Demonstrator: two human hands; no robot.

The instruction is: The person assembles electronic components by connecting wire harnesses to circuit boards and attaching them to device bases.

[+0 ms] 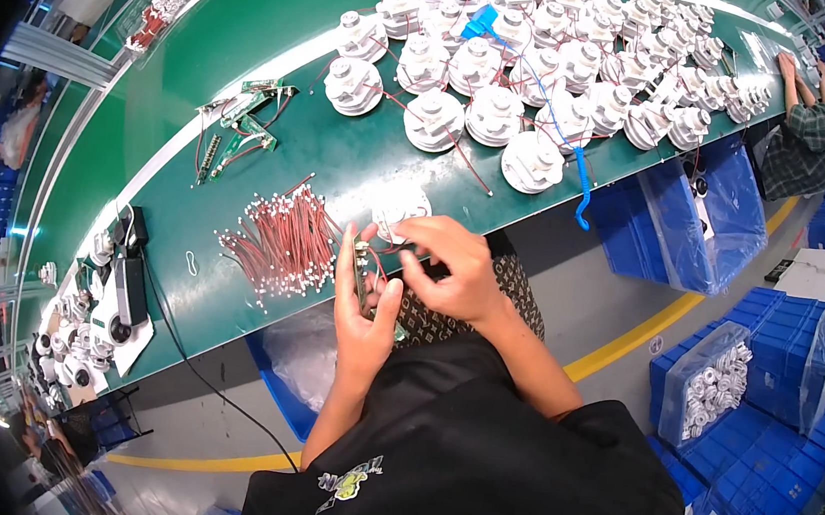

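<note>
My left hand (pixel 362 338) is closed around a narrow green circuit board (pixel 362 270), seen nearly edge-on between thumb and fingers. From the board runs a thin red wire (pixel 378 263). My right hand (pixel 459 271) pinches this wire close to the board's upper end; the fingertips partly hide the grip. Just beyond the right fingers a white round housing (pixel 406 200) sits on the green table (pixel 240 174), partly covered by the hand. Left of my hands lies a bundle of red wires (pixel 286 239) with small white connectors.
Several white round housings (pixel 435 121) with wires fill the table's far right, a blue strap (pixel 539 85) over them. Loose circuit boards (pixel 245 124) lie far left. A black device (pixel 132 288) is near the left edge. Blue bins (pixel 703 223) and a co-worker (pixel 811 149) are at right.
</note>
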